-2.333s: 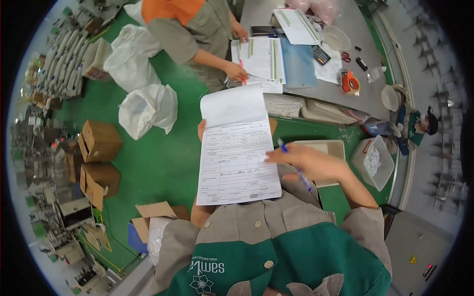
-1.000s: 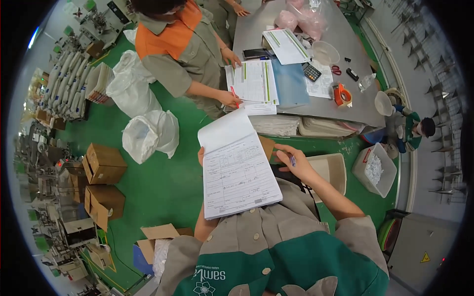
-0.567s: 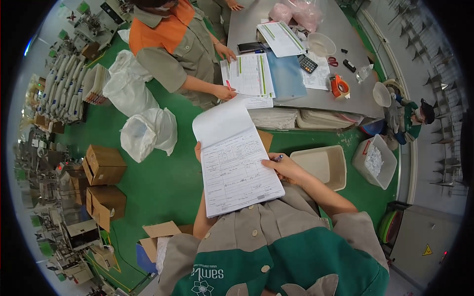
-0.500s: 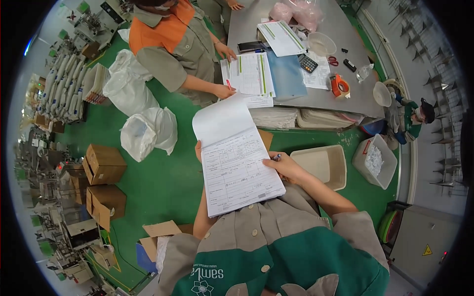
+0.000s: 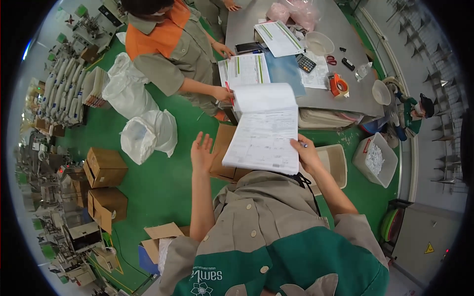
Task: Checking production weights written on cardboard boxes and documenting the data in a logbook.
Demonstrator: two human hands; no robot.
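My right hand [image 5: 306, 154] grips the right edge of a thick pad of printed forms [image 5: 264, 143], thumb on top. A pen [image 5: 302, 144] sticks out from the same hand. The pad's top sheets [image 5: 266, 97] are folded back over its far end, close to the table edge. To the left of the pad my left hand [image 5: 202, 152] is raised with its fingers apart, holding nothing and not touching the paper. A co-worker's hand [image 5: 223, 93] with a red pen is at the folded sheets' left edge; I cannot tell whether it touches them.
On the metal table [image 5: 340, 15] lie printed sheets [image 5: 244, 69], a blue folder [image 5: 286, 69], a calculator [image 5: 306, 63] and an orange tape dispenser [image 5: 338, 85]. Below stand a cardboard box [image 5: 223, 148] and a beige bin [image 5: 333, 163]. White sacks [image 5: 148, 135] stand on the left.
The pad has moved away from my body and to the right, toward the table. My left hand has let go of it and opened. My right hand still holds pad and pen.
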